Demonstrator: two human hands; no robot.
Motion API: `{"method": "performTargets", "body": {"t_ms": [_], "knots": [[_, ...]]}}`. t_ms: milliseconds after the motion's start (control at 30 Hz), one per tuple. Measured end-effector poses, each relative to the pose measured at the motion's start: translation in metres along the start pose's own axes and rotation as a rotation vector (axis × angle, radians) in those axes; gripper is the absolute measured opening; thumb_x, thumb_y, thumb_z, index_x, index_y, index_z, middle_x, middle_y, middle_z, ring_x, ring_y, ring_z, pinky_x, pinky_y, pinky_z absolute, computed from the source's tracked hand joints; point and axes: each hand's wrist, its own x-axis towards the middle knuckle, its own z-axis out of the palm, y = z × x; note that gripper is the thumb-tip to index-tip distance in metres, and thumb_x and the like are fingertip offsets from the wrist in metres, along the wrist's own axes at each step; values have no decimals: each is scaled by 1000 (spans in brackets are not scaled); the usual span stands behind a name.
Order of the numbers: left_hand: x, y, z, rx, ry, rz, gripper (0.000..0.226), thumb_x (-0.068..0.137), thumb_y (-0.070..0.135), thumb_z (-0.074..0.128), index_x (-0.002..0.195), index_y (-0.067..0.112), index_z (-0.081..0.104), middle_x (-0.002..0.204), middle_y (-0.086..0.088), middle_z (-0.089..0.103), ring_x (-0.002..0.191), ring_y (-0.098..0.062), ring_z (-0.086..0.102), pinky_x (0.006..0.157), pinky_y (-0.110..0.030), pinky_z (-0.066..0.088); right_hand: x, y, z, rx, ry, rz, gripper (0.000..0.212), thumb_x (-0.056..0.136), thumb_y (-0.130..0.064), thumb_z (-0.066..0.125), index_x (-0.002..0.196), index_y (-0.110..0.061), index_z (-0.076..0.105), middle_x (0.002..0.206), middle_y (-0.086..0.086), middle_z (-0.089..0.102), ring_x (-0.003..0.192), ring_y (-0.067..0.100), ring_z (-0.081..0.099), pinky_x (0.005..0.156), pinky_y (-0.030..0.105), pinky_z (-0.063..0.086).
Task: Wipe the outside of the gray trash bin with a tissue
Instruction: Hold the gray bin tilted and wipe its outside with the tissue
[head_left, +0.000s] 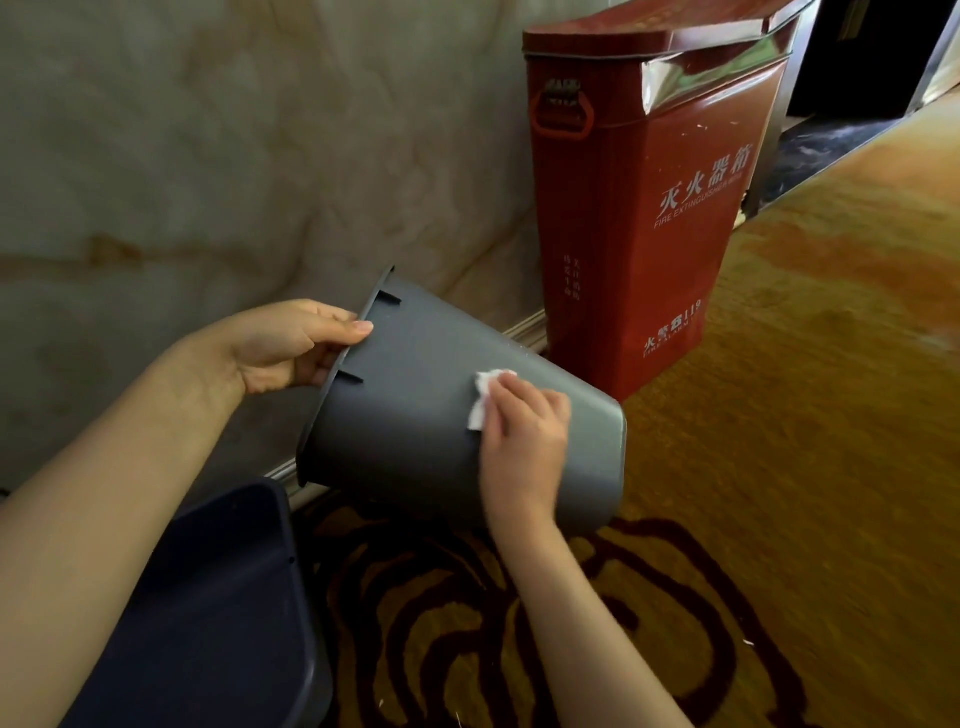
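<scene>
The gray trash bin (415, 395) is tipped on its side above the carpet, with its rim to the left and its base to the right. My left hand (288, 345) grips the rim, thumb on the outside wall and fingers inside the opening. My right hand (524, 441) presses a crumpled white tissue (483, 397) flat against the bin's outer wall near the middle. Most of the tissue is hidden under my fingers.
A red fire extinguisher box (660, 192) stands against the marble wall (208, 156) just behind the bin. A dark blue bin (218, 613) sits at the lower left near my left forearm. Patterned gold and brown carpet (779, 467) stretches to the right.
</scene>
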Motion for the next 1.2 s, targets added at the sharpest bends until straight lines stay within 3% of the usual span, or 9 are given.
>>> {"method": "performTargets", "body": {"t_ms": [100, 233, 333, 433, 667, 933, 1033, 1200], "knots": [[-3, 0, 3, 20, 10, 4, 20, 90, 15, 47, 93, 8, 65, 69, 1, 75, 60, -7, 70, 54, -21, 57, 1, -24, 18, 25, -71, -157, 19, 86, -8, 60, 103, -4, 68, 105, 8, 68, 89, 12, 42, 83, 24, 41], [-1, 5, 11, 43, 40, 29, 21, 92, 17, 46, 92, 9, 66, 67, 2, 75, 59, -6, 69, 51, -19, 56, 23, -2, 9, -26, 2, -141, 18, 84, -2, 61, 99, -1, 69, 104, 9, 71, 87, 27, 52, 80, 32, 44], [2, 11, 19, 67, 74, 41, 21, 92, 17, 47, 90, 9, 66, 65, 3, 74, 58, -6, 69, 51, -20, 56, 34, 41, -12, -113, 51, 36, 20, 86, -2, 57, 102, -4, 69, 105, 9, 71, 92, 27, 51, 82, 32, 45], [6, 14, 25, 59, 138, 45, 19, 91, 15, 48, 86, 8, 65, 59, 3, 73, 53, -6, 68, 53, -22, 57, 22, 82, -35, -159, 125, 291, 21, 90, -9, 54, 106, -7, 67, 111, 5, 68, 101, 21, 47, 84, 24, 37], [10, 20, 28, 24, 145, 39, 20, 92, 11, 46, 82, 5, 63, 55, 1, 72, 51, -7, 67, 50, -22, 57, -2, 92, -45, -196, 221, 512, 23, 91, -16, 54, 108, -7, 67, 106, 5, 70, 97, 18, 49, 78, 22, 36], [0, 11, 16, 54, 39, 29, 20, 91, 14, 47, 88, 6, 65, 65, 1, 75, 59, -7, 70, 52, -21, 56, 29, 45, -23, -133, 102, 209, 18, 88, -7, 57, 100, -4, 69, 97, 5, 72, 87, 14, 43, 75, 20, 36], [-4, 6, 13, 86, -6, 33, 20, 90, 15, 47, 90, 8, 66, 70, 0, 76, 63, -8, 70, 58, -22, 58, 48, 7, -3, -15, 18, 31, 17, 88, -3, 54, 90, -1, 71, 93, 8, 73, 87, 27, 48, 78, 31, 42], [-10, 0, 3, 117, -130, 37, 26, 76, 19, 57, 96, 6, 69, 82, -7, 76, 70, -13, 72, 61, -25, 58, 51, -48, 24, -13, -73, -193, 19, 93, -14, 50, 95, -8, 68, 99, 1, 71, 87, 26, 46, 75, 37, 41]]}}
